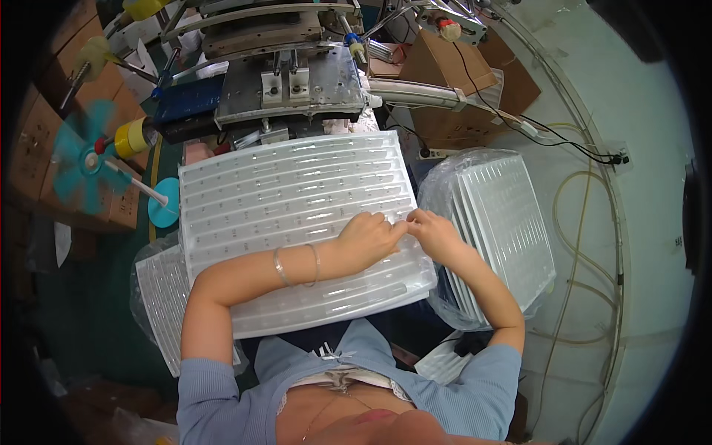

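Note:
A large white plastic tray (297, 182), ribbed with long rows of small pockets holding tiny pieces, lies in front of me. My left hand (368, 241) is curled over the tray's right part, its forearm crossing the lower rows. Beside it, at the tray's right edge, my right hand (436, 236) has thumb and fingers pinched together. The fingertips of both hands meet; whatever is between them is too small or hidden to make out.
On the right stands a stack of similar trays (508, 230) in clear plastic wrap; another wrapped tray stack (165, 297) is at lower left. A metal machine (289, 81) is behind the tray. A teal fan (93, 159) and cardboard boxes (445, 63) are around it.

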A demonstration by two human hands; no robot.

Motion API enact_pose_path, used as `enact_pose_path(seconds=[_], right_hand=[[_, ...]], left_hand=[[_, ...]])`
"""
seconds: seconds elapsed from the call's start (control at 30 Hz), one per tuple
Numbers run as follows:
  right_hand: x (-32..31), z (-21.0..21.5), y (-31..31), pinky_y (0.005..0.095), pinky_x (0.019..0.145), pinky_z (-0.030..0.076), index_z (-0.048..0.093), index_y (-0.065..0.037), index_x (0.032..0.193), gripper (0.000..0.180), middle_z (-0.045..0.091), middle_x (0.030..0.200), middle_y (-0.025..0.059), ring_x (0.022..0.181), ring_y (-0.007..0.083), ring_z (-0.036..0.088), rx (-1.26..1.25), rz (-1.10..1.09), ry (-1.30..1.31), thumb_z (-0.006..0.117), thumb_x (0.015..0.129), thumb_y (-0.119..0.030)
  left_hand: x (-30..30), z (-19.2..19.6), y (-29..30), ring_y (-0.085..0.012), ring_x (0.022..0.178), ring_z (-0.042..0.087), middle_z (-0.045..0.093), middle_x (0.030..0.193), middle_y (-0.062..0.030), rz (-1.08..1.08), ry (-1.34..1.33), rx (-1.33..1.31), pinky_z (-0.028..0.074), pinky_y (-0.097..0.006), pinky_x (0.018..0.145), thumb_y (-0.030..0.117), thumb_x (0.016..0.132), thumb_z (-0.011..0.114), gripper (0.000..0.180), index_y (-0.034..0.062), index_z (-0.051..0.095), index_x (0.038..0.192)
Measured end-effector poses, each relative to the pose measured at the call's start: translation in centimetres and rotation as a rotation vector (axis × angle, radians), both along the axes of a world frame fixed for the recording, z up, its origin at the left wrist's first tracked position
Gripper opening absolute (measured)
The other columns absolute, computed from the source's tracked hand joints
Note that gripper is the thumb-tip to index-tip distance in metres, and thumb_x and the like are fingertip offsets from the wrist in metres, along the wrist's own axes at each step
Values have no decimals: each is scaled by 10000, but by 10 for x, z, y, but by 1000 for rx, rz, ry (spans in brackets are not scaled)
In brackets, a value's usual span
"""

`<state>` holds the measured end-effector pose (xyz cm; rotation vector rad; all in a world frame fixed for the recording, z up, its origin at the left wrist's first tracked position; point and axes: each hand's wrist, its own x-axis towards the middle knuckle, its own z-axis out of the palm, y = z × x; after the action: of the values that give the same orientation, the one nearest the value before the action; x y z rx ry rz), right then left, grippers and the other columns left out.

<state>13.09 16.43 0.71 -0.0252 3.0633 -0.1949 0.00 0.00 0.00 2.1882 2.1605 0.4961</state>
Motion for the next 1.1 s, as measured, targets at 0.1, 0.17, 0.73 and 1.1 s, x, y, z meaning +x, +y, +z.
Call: enact_pose_path(seconds=[0.1,0.17,0.73,1.1], right_hand=[[2,-11,-3,359,695,514,588,-131,1006,264,566,924,67,832,246,599,56,-15,199,583,764,-25],[13,-11,2,368,688,510,578,-116,980,227,555,906,76,776,259,591,-47,-51,191,593,766,-43],[-86,31,13,233,627,484,618,-29,1008,210,616,1055,73,825,136,592,-752,-234,664,602,799,-11],[-211,63,-31,278,641,523,603,-12,1025,246,659,967,89,767,180,648,-681,-106,791,692,816,-106]], left_hand=[[0,-24,15,-201,807,574,600,754,-21,-1,194,43,425,-327,692,292,742,701,331,97,571,976],[8,-28,11,-190,805,568,607,767,-28,-19,187,122,409,-319,678,270,740,689,290,101,585,952],[-136,25,-71,-244,921,520,582,989,-56,649,1,601,402,-374,782,134,797,638,296,113,618,1092],[-230,71,-12,-240,979,483,592,971,-82,721,388,646,320,-414,840,409,834,609,370,129,654,1073]])
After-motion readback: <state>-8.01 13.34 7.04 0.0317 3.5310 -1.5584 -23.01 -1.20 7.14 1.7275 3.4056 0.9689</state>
